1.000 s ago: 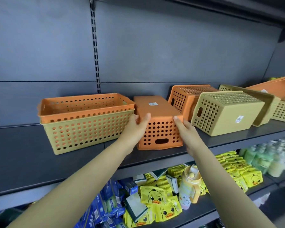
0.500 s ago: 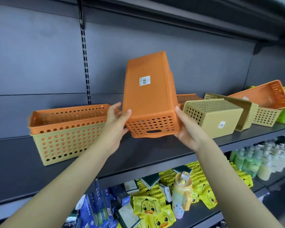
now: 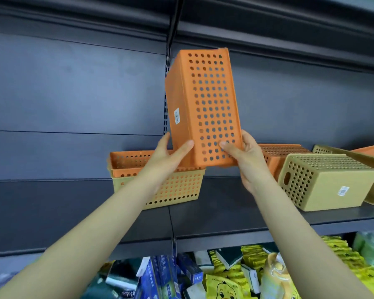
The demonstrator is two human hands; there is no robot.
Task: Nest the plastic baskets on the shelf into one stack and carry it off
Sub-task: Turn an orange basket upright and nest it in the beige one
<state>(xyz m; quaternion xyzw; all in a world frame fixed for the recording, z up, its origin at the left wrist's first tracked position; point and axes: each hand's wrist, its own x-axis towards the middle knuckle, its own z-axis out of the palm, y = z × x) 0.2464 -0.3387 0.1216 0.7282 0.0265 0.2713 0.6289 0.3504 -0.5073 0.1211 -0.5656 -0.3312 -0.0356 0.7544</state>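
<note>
Dark grey metal shop shelving [image 3: 225, 212] fills the view, and above its shelf you hold a long orange perforated plastic basket [image 3: 212, 108] on end, holed side wall facing you, labelled base turned left. Your left hand [image 3: 168, 156] grips its lower left corner, thumb curled onto the holed wall, while your right hand [image 3: 244, 154] clamps the lower right edge. Behind your left hand, an orange holed basket [image 3: 125, 162] sits nested in a yellow holed basket [image 3: 181, 188] on the shelf; to the right lie an upturned orange basket [image 3: 276, 154] and an upturned yellow basket [image 3: 324, 182].
</note>
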